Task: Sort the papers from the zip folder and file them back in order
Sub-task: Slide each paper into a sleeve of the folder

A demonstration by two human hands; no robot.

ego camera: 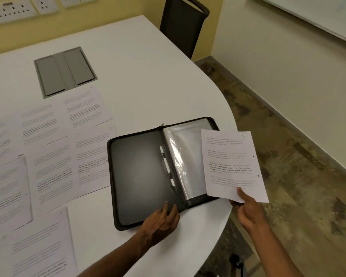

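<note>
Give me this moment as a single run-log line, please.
left hand rests on open zip folder | right hand holds one sheet beside it | other papers on table

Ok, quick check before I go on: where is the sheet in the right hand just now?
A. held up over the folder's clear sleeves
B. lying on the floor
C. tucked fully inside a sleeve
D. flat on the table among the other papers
A: the right hand pinches the sheet by its bottom edge, raised over the clear sleeves of the open zip folder.
</note>
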